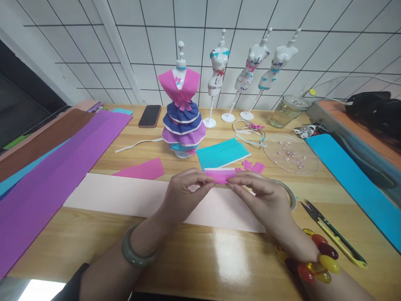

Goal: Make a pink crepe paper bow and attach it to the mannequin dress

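Between my two hands is a small folded pink paper piece (220, 175) with a white strip along its top edge. My left hand (184, 192) pinches its left end between thumb and fingers, and my right hand (261, 192) pinches the right end. Beneath them lies a long pale pink sheet (125, 194). Just beyond the fingers is a turquoise paper piece (222, 152) edged in white. Small pink flower cutouts (247, 164) sit near my right fingertips. A mini mannequin (181, 113) wears a pink top and a layered blue and purple skirt.
Three bare mini mannequins (218, 71) stand at the back. Thread snips (333, 234) and a tape roll (288, 194) lie at right, near a clear dish (291, 154) of beads. A glass (288, 110) holds liquid. Purple sheets (62, 167) and a phone (150, 116) are on the left.
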Available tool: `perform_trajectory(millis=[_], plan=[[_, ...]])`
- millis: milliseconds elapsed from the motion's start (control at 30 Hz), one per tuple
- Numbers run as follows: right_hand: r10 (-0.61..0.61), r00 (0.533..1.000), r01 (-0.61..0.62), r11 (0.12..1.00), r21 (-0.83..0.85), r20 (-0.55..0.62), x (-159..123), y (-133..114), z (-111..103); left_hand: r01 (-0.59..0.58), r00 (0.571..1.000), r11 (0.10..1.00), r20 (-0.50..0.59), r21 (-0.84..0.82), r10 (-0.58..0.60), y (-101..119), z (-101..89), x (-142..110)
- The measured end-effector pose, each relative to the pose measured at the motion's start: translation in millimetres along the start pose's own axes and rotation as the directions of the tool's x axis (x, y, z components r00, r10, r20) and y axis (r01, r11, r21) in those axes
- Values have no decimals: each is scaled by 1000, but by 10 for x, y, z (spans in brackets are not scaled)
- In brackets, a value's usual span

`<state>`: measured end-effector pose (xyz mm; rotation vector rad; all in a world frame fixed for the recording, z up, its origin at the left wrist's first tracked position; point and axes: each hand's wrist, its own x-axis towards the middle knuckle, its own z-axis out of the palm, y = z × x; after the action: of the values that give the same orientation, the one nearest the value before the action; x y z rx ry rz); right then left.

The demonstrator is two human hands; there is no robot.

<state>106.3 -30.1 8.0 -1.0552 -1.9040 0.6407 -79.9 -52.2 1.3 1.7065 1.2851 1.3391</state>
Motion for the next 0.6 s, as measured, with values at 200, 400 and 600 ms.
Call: perform_trajectory(millis=[200, 400, 600], plan=[[211, 977, -210, 965, 159, 7, -15, -19, 20, 61, 998, 995, -7, -83, -62, -29, -1, -3], [294, 956, -285, 923, 258, 7, -12, -64, 23, 145, 989, 964, 18, -225, -145, -20, -2, 4], [297, 955, -289, 908, 304, 21, -24, -43, 35, 192, 981, 938, 27, -288, -193, 8, 4, 12]])
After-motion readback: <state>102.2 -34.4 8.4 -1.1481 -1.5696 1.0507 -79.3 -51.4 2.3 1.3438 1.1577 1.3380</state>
